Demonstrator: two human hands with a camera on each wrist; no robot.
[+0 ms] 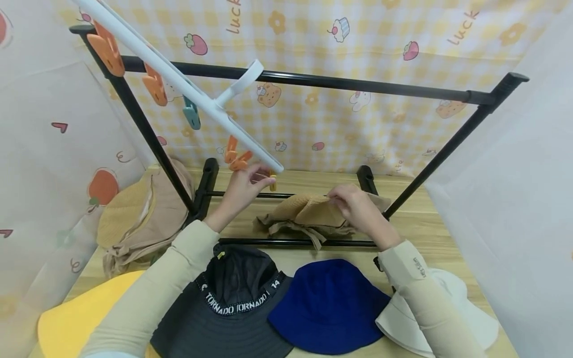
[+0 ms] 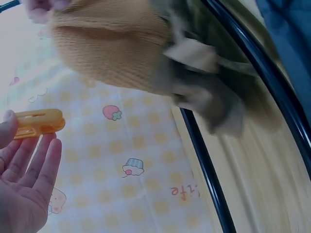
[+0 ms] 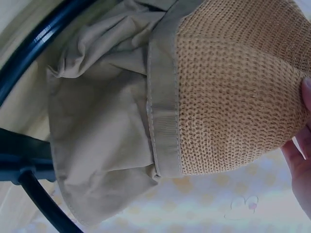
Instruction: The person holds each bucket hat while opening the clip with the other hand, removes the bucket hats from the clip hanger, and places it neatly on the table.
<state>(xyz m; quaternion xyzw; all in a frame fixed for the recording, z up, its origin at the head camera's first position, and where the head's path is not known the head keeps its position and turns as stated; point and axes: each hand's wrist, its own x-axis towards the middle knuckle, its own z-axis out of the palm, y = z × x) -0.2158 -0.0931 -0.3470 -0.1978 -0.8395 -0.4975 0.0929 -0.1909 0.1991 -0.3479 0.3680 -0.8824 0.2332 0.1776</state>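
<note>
My left hand (image 1: pixel 245 185) pinches a yellow clip (image 1: pixel 273 183) under the lower end of a white hanger (image 1: pixel 203 103); the left wrist view shows the clip (image 2: pixel 41 121) between thumb and fingers. With its fingertips, my right hand (image 1: pixel 355 209) grips the crown of a tan woven sun hat (image 1: pixel 311 211). In the right wrist view, the hat's mesh crown (image 3: pixel 233 102) joins a beige cloth flap (image 3: pixel 104 126) that hangs in folds. Orange clips (image 1: pixel 154 87) and a teal clip (image 1: pixel 191 113) hang along the hanger.
A black rack (image 1: pixel 304 82) frames the work area. In front lie a yellow hat (image 1: pixel 85 315), a black cap (image 1: pixel 224 323), a blue bucket hat (image 1: pixel 329 308) and a white hat (image 1: pixel 465 308). Another beige hat (image 1: pixel 152 219) lies at left.
</note>
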